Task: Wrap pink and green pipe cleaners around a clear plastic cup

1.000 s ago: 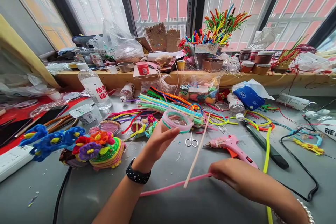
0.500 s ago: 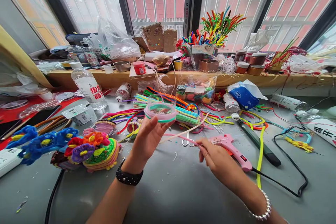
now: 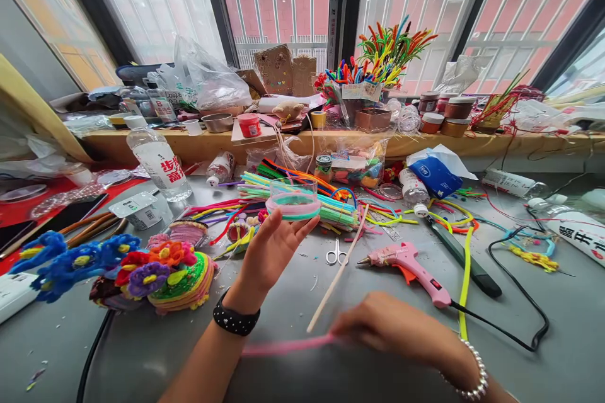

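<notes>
My left hand [image 3: 269, 252] holds up a clear round plastic container [image 3: 293, 192], its thumb and fingers closed around the lower side. Pink and mint-green fuzzy bands ring the container's base. Low over the table, my right hand [image 3: 373, 321] is blurred by motion and pinches a pink pipe cleaner [image 3: 288, 347], which stretches left towards my left forearm. A cream strip [image 3: 336, 277] slants between the hands; whether it touches the table cannot be told. Small scissors [image 3: 337, 254] lie behind it. To the right rests a pink glue gun [image 3: 409, 264].
Pipe-cleaner flowers [image 3: 151, 271] stand at left, near an upright bottle [image 3: 158, 160]. Behind the hands lies a pile of pipe cleaners [image 3: 338, 211]. At right are a dark green cutter [image 3: 466, 258] and a black cable [image 3: 515, 337]. Jars and craft supplies line the wooden ledge [image 3: 283, 145].
My right hand has moved down towards me with the pink pipe cleaner. The cream strip has swung to a steeper slant. My left hand and the container have shifted slightly right.
</notes>
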A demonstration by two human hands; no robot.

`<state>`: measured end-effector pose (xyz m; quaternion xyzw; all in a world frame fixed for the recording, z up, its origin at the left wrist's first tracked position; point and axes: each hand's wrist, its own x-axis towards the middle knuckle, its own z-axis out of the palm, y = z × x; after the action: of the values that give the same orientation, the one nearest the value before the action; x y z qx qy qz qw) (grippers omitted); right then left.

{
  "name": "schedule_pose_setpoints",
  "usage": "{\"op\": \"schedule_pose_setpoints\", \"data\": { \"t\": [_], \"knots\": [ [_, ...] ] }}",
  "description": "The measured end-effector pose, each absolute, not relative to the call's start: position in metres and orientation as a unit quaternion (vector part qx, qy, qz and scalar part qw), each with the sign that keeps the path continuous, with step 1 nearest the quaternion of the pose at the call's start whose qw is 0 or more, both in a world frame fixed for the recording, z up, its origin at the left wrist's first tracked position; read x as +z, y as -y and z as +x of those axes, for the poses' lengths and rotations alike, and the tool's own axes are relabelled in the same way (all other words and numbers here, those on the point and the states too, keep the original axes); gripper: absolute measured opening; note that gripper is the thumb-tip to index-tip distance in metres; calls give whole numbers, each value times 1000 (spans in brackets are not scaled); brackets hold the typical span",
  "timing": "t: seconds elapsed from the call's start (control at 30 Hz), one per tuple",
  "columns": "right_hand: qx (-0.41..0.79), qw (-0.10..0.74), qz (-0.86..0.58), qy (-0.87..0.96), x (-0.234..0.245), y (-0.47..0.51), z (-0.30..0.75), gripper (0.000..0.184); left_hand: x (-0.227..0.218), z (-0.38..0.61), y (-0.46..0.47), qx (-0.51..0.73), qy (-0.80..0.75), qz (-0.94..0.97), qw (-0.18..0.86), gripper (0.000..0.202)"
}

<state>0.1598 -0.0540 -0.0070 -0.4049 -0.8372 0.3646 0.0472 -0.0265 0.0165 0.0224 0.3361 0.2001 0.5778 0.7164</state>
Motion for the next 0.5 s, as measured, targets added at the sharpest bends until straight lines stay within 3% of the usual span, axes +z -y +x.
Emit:
{"op": "schedule_pose_setpoints", "data": {
  "t": [0.17,0.23,0.33,0.5],
  "knots": [
    [391,31,-303,868,-12,56,154,36,21,-29,-19,586,-210,343,703,56],
    [410,47,-279,867,-10,55,156,30,20,-28,-20,579,-216,339,709,54],
    [479,177,-291,809,-5,52,160,16,21,-27,-20,566,-218,320,728,49],
    [510,360,-363,692,0,49,174,33,21,-23,-20,544,-213,272,764,45]
  ]
}}
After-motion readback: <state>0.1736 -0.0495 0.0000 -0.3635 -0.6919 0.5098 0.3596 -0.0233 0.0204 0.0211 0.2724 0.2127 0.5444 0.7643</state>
